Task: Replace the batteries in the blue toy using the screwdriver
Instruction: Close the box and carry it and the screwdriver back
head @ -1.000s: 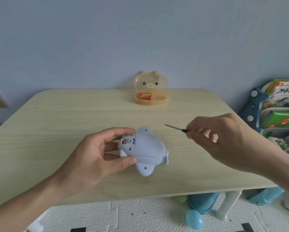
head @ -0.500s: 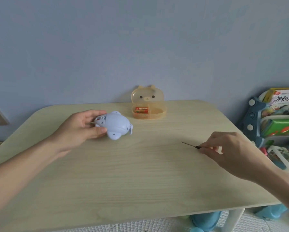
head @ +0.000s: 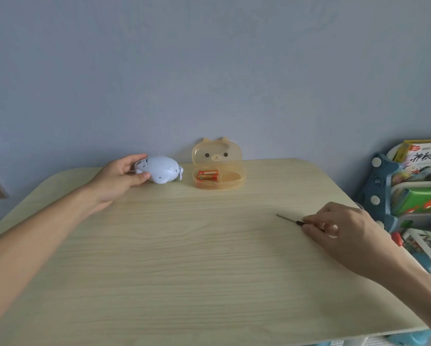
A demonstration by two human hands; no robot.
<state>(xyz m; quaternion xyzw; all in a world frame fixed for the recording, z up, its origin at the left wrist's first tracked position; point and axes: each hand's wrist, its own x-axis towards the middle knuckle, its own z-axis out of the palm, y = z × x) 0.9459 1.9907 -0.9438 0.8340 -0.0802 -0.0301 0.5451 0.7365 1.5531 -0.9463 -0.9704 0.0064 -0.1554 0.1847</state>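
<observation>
**One toy, one screwdriver, two batteries**

The left hand (head: 120, 179) grips the one blue toy (head: 161, 172) just left of the open bear-shaped box (head: 218, 168). Inside the box lie two batteries (head: 207, 175). The right hand (head: 344, 233) pinches the screwdriver (head: 290, 220), front-right of the box.

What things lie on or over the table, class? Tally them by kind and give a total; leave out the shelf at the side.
Toy: 1
Box: 1
Batteries: 2 show, though more may lie hidden
Screwdriver: 1
Hands: 2, left hand on the toy, right hand on the screwdriver
Total: 7
</observation>
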